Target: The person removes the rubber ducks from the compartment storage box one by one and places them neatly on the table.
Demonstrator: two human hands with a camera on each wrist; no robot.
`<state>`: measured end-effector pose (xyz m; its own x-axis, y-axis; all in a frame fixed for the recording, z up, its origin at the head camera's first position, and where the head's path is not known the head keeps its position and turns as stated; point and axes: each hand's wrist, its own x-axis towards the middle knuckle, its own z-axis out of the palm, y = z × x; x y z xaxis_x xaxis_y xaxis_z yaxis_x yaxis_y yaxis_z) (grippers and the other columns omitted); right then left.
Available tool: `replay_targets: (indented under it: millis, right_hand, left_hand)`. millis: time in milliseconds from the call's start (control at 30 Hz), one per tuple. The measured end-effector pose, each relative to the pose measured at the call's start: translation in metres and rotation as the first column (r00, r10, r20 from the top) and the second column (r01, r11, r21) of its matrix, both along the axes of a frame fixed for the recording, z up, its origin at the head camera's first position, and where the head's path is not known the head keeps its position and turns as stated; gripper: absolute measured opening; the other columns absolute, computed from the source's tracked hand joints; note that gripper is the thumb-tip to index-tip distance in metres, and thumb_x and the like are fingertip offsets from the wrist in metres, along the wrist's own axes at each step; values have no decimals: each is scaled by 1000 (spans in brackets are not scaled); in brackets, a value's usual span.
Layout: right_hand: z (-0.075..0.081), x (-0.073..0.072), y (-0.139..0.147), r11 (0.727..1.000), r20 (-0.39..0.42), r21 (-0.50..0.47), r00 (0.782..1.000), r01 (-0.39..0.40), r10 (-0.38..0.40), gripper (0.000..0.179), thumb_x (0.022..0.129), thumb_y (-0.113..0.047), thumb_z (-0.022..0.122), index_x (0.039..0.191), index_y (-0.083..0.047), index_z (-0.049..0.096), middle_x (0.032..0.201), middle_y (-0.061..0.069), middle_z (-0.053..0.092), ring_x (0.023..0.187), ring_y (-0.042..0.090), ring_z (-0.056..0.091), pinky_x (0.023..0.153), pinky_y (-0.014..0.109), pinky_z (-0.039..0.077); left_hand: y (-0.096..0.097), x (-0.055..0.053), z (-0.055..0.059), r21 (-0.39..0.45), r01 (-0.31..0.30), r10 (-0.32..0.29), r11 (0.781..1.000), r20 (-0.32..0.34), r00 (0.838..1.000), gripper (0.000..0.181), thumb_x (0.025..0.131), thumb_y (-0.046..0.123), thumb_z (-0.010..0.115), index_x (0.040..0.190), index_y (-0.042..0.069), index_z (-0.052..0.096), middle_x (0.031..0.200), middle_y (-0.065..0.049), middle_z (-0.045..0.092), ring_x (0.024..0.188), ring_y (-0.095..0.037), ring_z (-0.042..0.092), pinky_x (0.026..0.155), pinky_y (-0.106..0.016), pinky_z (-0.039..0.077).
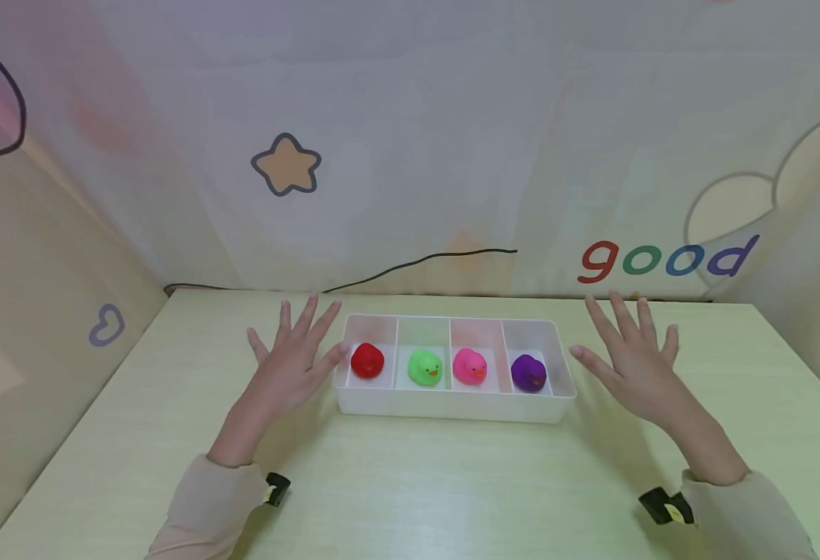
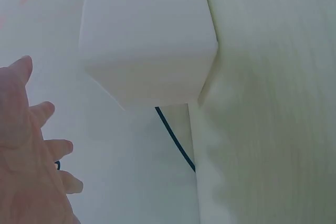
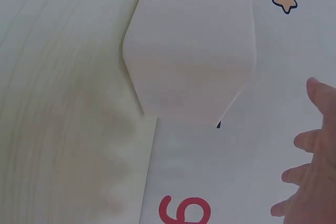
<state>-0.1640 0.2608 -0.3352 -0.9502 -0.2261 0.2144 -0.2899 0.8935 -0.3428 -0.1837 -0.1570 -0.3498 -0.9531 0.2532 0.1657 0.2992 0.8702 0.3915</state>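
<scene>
A white tray (image 1: pixel 452 405) with a row of compartments sits on the table between the two hands. In its compartments, from left to right, are a red toy duck (image 1: pixel 367 361), a green toy duck (image 1: pixel 425 367), a pink toy duck (image 1: pixel 469 366) and a purple toy duck (image 1: pixel 528 373). My left hand (image 1: pixel 287 369) is spread beside the tray's left end, its thumb overlapping the rim in the head view. Fingers apart, my right hand (image 1: pixel 634 373) hovers off the right end. Both wrist views show a gap between hand and tray (image 2: pixel 149 19); neither hand holds anything.
The pale wooden table (image 1: pixel 410 490) meets a printed cloth backdrop (image 1: pixel 410 155) along its far edge. That cloth carries a star (image 1: pixel 287 165) and the word "good" (image 1: pixel 669 259). A dark strap piece (image 1: pixel 278 489) shows at the left cuff, another strap piece (image 1: pixel 665 507) at the right.
</scene>
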Motion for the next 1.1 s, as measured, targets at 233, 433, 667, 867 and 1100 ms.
replay_targets:
  millis: [233,433,667,867,1100]
  right_hand:
    - [5,0,-7,980,-8,-186,998,-67,67,69,94,-38,44,146,-8,9,149,25,-2,133,44,-13,94,69,-15]
    - [4,-2,-12,933,5,-338,991,-127,136,69,95,-28,46,147,-12,5,151,20,-3,135,42,-9,96,67,-13]
    - [0,-3,-17,877,65,-461,981,-132,182,71,94,-23,50,147,-20,4,153,11,-4,137,36,-5,95,72,4]
    - [-4,-5,-19,840,64,-522,976,-145,208,71,93,-18,52,147,-15,7,152,15,2,136,41,1,98,68,9]
    - [-6,-6,-22,809,106,-575,970,-122,221,68,92,-14,54,146,-6,13,150,19,12,133,44,17,101,56,20]
  left_hand:
    - [1,1,3,154,36,-41,987,26,999,65,92,53,39,146,32,11,153,-6,3,137,-35,-11,92,-70,-15]
    - [3,-1,1,325,74,-89,943,32,996,66,92,43,46,146,35,8,153,-4,2,138,-31,-9,94,-71,-10]
    - [5,-4,-2,449,119,-135,886,3,991,68,92,35,51,147,28,11,152,-5,10,138,-30,5,100,-67,13]
    - [5,-6,-5,529,113,-147,841,22,989,69,91,31,54,147,26,13,151,-3,15,136,-30,16,101,-62,20]
    - [5,-7,-8,612,62,-159,789,105,982,71,90,30,57,146,29,14,149,-6,19,133,-37,22,100,-61,24]
